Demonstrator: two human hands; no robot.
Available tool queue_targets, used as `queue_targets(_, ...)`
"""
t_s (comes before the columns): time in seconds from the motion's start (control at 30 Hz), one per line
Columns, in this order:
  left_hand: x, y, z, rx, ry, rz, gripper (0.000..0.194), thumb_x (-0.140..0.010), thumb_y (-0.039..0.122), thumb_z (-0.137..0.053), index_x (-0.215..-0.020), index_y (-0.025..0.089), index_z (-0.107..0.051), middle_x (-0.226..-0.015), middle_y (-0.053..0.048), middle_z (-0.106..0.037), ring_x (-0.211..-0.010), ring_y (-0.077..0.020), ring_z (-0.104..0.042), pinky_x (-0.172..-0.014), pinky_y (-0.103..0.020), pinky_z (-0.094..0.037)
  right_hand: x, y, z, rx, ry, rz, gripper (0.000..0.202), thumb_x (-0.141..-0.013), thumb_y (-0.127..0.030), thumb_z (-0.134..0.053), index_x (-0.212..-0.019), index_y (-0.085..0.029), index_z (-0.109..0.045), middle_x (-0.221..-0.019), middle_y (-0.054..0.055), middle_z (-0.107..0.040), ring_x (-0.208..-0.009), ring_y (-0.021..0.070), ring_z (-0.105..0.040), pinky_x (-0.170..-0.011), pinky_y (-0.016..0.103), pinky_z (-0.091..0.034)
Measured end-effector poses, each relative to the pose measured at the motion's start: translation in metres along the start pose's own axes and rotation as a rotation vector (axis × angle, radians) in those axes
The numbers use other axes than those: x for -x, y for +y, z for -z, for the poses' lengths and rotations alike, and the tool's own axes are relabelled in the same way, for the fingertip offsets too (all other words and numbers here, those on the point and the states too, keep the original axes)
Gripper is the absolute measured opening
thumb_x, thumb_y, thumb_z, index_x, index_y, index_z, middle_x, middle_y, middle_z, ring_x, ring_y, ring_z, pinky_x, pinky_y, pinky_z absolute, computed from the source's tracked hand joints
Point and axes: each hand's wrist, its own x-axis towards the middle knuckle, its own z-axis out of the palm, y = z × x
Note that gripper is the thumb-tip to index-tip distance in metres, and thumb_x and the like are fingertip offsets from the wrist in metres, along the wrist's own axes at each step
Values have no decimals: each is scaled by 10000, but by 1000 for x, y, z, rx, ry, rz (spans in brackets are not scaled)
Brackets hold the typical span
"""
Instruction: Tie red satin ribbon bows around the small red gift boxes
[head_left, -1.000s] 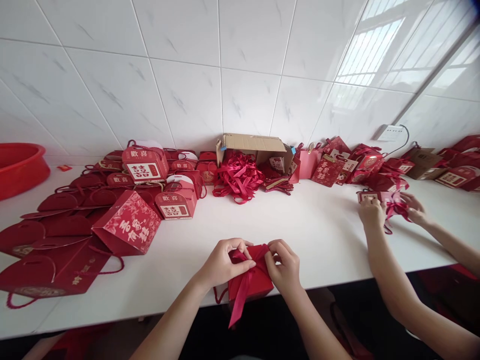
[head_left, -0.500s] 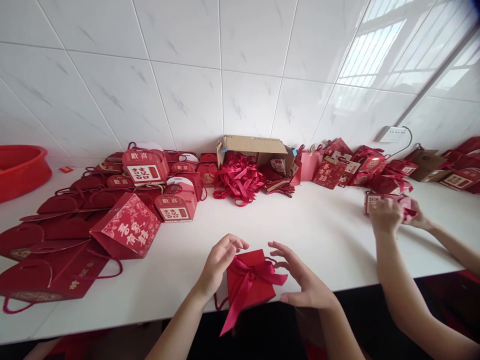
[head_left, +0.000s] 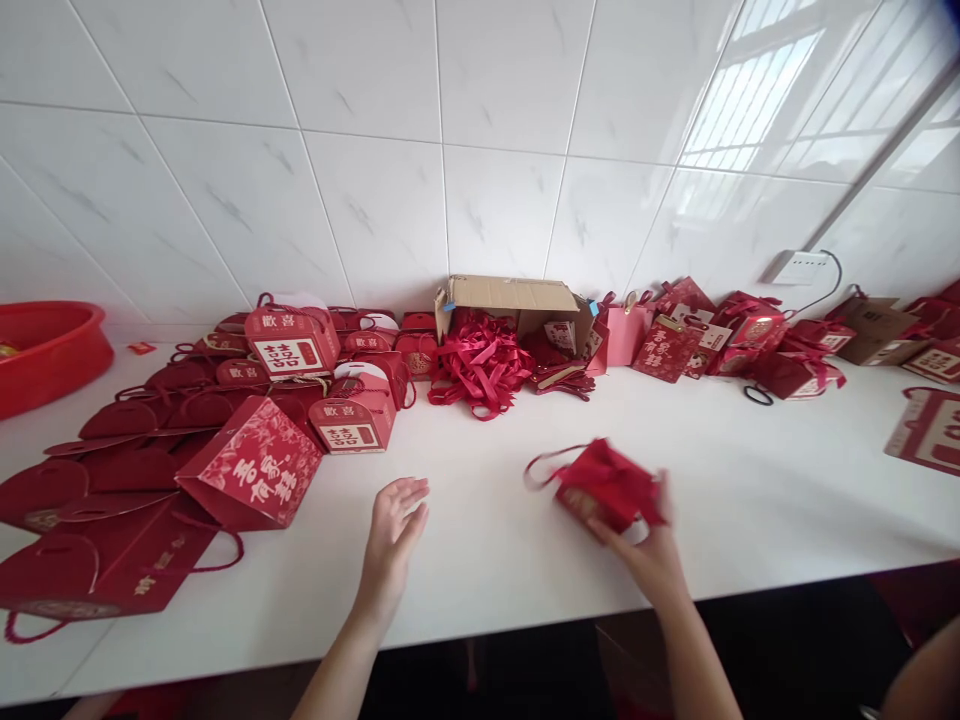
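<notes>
My right hand (head_left: 651, 540) grips a small red gift box (head_left: 592, 495) by its near right side, over the white table. The box is tilted and a little blurred. A crimson ribbon bow lies across its top, and a cord handle loops out to the left. My left hand (head_left: 394, 530) hovers over the table left of the box, fingers loosely apart and holding nothing. Behind the hands, a heap of crimson ribbons (head_left: 484, 365) spills from an open cardboard box (head_left: 514, 293).
Many red gift boxes (head_left: 247, 470) crowd the left side, beside a red plastic basin (head_left: 52, 355). Gift bags and cards (head_left: 664, 345) lean on the tiled wall at the right. A black ring (head_left: 758, 395) lies near them. Part of another person's arm (head_left: 926, 670) shows at lower right.
My right hand has taken the gift box and carried it right and away from the table edge. My left hand has moved left, off the box. The other person's hands have left view.
</notes>
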Motion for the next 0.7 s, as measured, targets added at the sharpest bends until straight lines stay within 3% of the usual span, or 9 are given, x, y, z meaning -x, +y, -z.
queue_targets(0.07, -13, 2, 12, -96, 82, 29, 482, -737, 496, -634, -1092, 223, -454, -1187, -117, -548, -1166, -290, -511, -980, -467, -386, -12, 16, 10, 241, 323, -64, 1244, -597, -581, -713, -1482, -105, 19, -1490, 251, -112, -1381, 409, -107, -1077, 556, -219)
queue_targets(0.1, -20, 3, 15, -150, 99, 44, 484, -725, 491, -639, -1083, 221, -459, -1181, -118, -551, -1154, -292, -521, -974, -469, -396, -14, 23, 12, 320, 381, -88, 1211, -618, -589, -686, -1478, -65, -14, -1482, 275, -101, -1377, 425, -99, -1072, 561, -219)
queue_targets(0.17, -34, 7, 16, -313, 51, 44, 445, -749, 486, -596, -1079, 213, -476, -1196, -130, -545, -1145, -297, -531, -957, -476, -414, -13, 34, 10, 428, 325, -90, 1056, -699, -580, -600, -1471, -55, -108, -1473, 279, -146, -1357, 436, -168, -1044, 577, -259)
queue_targets(0.23, -47, 9, 7, -485, -86, 3, 390, -783, 469, -543, -1077, 213, -522, -1225, -137, -539, -1159, -303, -523, -945, -481, -424, -9, 39, 4, 535, 200, -23, 860, -775, -548, -506, -1455, -109, -214, -1472, 227, -216, -1336, 416, -249, -1030, 579, -278)
queue_targets(0.33, -70, 8, -20, -617, -306, -91, 315, -773, 422, -561, -1022, 242, -630, -1265, -116, -545, -1224, -309, -467, -938, -462, -436, -3, 42, -3, 629, 134, 41, 647, -836, -499, -419, -1392, -175, -353, -1424, 169, -342, -1290, 379, -347, -1037, 587, -245)
queue_targets(0.43, -98, -3, -54, -670, -455, -201, 216, -742, 328, -601, -923, 256, -696, -1327, -86, -528, -1284, -306, -399, -979, -443, -412, -3, 44, -3, 606, 140, 78, 579, -836, -488, -439, -1321, -173, -439, -1371, 179, -409, -1264, 385, -377, -1022, 609, -234)
queue_targets(0.57, -127, -27, -87, -793, -483, -320, 235, -761, 228, -568, -974, 230, -667, -1363, -101, -505, -1289, -343, -361, -1050, -558, -266, -5, 49, 2, 571, 150, 117, 535, -838, -472, -457, -1275, -164, -476, -1338, 178, -445, -1242, 381, -398, -1005, 614, -261)
queue_targets(0.63, -124, -35, -93, -847, -457, -361, 283, -797, 211, -522, -1063, 209, -621, -1359, -132, -498, -1285, -355, -352, -1043, -598, -228, -5, 49, 3, 533, 164, 142, 514, -836, -458, -472, -1259, -168, -487, -1318, 172, -461, -1221, 374, -418, -995, 613, -282)
queue_targets(0.7, -105, -39, -93, -886, -448, -399, 301, -827, 195, -477, -1107, 189, -588, -1342, -150, -499, -1270, -344, -368, -1041, -589, -231, -1, 46, 3, 470, 175, 180, 465, -839, -437, -484, -1216, -168, -518, -1285, 170, -485, -1195, 365, -440, -982, 602, -312)
